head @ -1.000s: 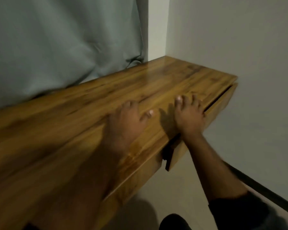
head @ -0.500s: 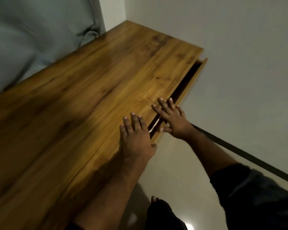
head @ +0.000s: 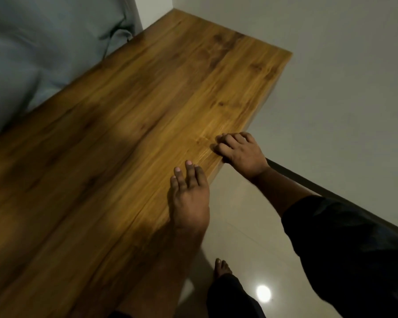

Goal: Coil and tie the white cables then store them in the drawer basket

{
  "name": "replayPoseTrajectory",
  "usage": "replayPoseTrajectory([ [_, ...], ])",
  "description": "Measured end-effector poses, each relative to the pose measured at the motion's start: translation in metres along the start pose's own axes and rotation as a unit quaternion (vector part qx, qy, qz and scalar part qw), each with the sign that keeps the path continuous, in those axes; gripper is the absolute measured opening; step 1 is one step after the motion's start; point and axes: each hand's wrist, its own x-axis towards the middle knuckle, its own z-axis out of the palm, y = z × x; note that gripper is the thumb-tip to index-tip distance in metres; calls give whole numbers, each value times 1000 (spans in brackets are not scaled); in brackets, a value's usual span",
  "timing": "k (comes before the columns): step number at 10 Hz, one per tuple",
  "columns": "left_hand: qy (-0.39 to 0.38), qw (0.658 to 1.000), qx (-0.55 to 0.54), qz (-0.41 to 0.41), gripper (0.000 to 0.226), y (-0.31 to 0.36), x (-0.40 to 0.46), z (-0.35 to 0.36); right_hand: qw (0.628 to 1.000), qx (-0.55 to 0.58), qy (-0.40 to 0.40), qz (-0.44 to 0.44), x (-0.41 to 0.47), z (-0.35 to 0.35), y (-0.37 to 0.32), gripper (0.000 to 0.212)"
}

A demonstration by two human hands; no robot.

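Wood fills most of the view: a long wooden tabletop (head: 147,106) runs from the near left toward a far corner where two pale walls (head: 331,65) meet. Its right long edge overhangs a glossy tiled floor (head: 244,226), and that strip of floor between table and wall is the open room beside the person. A grey curtain (head: 44,42) hangs against the table's left side.

Both hands sit at the right edge, near each other but apart. The left hand (head: 190,198) lies flat on the top, fingers straight and pointing away along the grain, holding nothing. The right hand (head: 241,151) rests over the edge itself, fingers curled with the knuckles up on the wood; whether it grips the edge cannot be told. A dark sleeve (head: 354,249) covers the right upper arm, and a bare foot (head: 221,268) stands on the floor below.

No white cables, drawer or basket show anywhere.
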Motion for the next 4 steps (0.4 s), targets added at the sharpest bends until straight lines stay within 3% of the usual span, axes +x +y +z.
replayPoseTrajectory([
  [1,0,1000,3,12,76,-5,4,-5,1000,1,3,3,1,-1,-2,50],
  [3,0,998,-56,2,86,-15,-2,-36,990,55,-131,22,8,-47,-13,79],
  [4,37,997,-64,-10,86,-16,-17,-51,984,65,-162,44,1,-66,-15,80],
])
